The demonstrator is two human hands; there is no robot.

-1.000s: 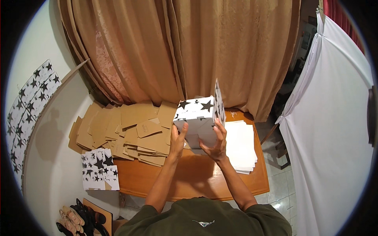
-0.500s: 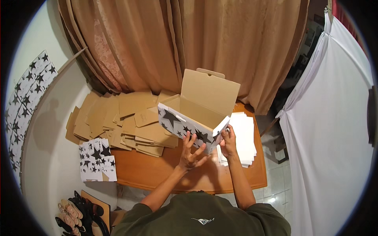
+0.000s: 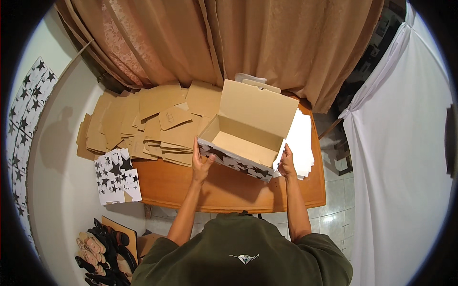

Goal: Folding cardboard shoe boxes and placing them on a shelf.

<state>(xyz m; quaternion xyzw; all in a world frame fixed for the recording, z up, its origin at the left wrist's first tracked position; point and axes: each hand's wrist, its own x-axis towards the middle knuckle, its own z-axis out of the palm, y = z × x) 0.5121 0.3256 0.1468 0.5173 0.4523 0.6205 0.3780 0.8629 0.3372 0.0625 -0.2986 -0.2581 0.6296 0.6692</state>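
Observation:
Between my hands is a cardboard box (image 3: 236, 163), white with black stars outside and plain brown inside. Its lid stands raised at the far side, and I can see down to the bare bottom. My left hand (image 3: 202, 162) grips the left end, thumb on the front wall and fingers along the side. At the right end, my right hand (image 3: 286, 163) holds the side wall near the front corner. The box is slightly tilted over the near part of the wooden table (image 3: 167, 188).
Flat brown cardboard pieces (image 3: 160, 102) lie heaped at the table's left. White sheets (image 3: 301, 143) are stacked at the right. Star-printed flat pieces (image 3: 117, 176) stand at the left edge. Shoes (image 3: 102, 248) fill the lower left; a brown curtain (image 3: 267, 38) hangs behind.
My left hand has moved from the front wall to the box's left end. The box has turned more level, showing its inside bottom. The whole view has shifted slightly.

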